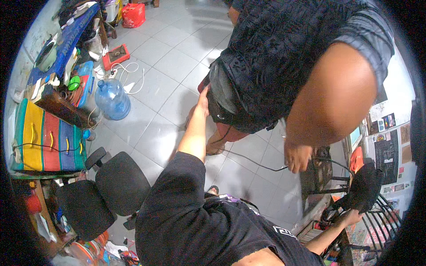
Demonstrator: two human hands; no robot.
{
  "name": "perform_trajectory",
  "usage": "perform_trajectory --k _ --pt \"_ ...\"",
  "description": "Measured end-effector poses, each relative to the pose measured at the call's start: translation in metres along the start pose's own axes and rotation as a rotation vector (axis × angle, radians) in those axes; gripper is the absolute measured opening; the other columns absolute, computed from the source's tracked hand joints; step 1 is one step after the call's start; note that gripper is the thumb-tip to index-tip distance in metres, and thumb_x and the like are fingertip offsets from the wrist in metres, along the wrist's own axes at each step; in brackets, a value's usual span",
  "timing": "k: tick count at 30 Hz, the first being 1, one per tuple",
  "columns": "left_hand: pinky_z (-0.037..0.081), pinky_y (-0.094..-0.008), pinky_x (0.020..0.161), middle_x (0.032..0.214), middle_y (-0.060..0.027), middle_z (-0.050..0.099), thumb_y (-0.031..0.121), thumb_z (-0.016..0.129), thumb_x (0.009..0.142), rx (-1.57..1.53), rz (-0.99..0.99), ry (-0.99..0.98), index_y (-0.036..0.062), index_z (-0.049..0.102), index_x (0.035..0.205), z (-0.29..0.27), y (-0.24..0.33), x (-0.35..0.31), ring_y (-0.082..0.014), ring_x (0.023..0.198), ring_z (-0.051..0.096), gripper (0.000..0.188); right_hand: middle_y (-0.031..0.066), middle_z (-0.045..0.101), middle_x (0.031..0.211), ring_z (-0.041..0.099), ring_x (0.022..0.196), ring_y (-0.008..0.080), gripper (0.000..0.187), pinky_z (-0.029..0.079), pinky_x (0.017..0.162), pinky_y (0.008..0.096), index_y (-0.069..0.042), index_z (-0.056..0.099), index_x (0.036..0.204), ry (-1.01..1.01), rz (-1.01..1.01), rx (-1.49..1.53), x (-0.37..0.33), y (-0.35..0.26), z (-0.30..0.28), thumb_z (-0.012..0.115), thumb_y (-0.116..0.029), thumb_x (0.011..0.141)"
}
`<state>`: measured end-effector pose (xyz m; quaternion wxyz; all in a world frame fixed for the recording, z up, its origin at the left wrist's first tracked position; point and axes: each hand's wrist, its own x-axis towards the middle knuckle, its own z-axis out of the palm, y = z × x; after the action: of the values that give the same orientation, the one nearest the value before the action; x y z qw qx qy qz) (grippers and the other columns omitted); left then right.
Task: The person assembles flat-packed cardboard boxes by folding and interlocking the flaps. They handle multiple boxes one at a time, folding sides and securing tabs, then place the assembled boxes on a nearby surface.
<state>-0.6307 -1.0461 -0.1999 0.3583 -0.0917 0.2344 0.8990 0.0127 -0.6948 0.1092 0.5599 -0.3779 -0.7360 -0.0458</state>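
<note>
My left hand reaches forward, its fingers closed on the edge of a dark grey and black bag at another person's waist; some fingertips are hidden behind it. That person, in a dark patterned top, bends over in front of me. At the lower right, my right hand is closed at the bottom of a black cloth item, whose exact kind I cannot make out. The other person's hand hangs between us, touching or just beside a thin black cable.
Two black-cushioned seats stand at the left, beside a striped drawer unit. A blue water jug, a white cord and a red-framed item are on the tiled floor. Black metal bars rise at the right.
</note>
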Motion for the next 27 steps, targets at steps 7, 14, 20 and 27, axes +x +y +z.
perform_trajectory --k 7,14,20,27 --pt "0.042 -0.0439 0.093 0.118 -0.0114 0.058 0.055 0.046 0.086 -0.014 0.149 -0.050 0.0054 0.053 0.121 -0.005 0.016 -0.008 -0.0289 0.106 0.055 0.061 0.0189 0.059 0.111 0.053 0.096 0.0257 0.041 0.039 0.087 0.0356 0.009 0.053 0.116 -0.009 0.060 0.076 -0.061 -0.056 0.003 0.045 -0.001 0.077" --pt "0.043 -0.0435 0.093 0.118 -0.0118 0.058 0.052 0.046 0.087 -0.020 0.166 -0.088 0.0048 0.052 0.121 -0.002 0.024 -0.017 -0.0284 0.105 0.055 0.059 0.0159 0.054 0.123 0.053 0.103 0.0228 0.046 0.039 0.094 0.0312 0.010 0.049 0.122 -0.107 0.350 0.328 -0.106 -0.113 0.024 0.041 0.007 0.077" --pt "0.043 -0.0431 0.093 0.119 -0.0122 0.058 0.047 0.045 0.089 -0.047 0.151 -0.109 0.0026 0.052 0.122 -0.017 0.031 -0.021 -0.0284 0.105 0.055 0.056 0.0121 0.062 0.110 0.060 0.090 0.0186 0.038 0.049 0.076 0.0305 0.005 0.051 0.120 -0.333 0.027 0.315 -0.132 -0.139 0.055 0.047 -0.002 0.083" --pt "0.042 -0.0437 0.095 0.123 -0.0136 0.056 0.049 0.045 0.087 0.063 0.280 -0.112 0.0025 0.052 0.123 -0.017 0.038 -0.071 -0.0309 0.109 0.053 0.059 0.0086 0.062 0.104 0.058 0.088 0.0154 0.029 0.047 0.078 0.0291 0.004 0.055 0.112 -0.436 0.147 0.482 -0.160 -0.182 0.083 0.047 -0.002 0.084"
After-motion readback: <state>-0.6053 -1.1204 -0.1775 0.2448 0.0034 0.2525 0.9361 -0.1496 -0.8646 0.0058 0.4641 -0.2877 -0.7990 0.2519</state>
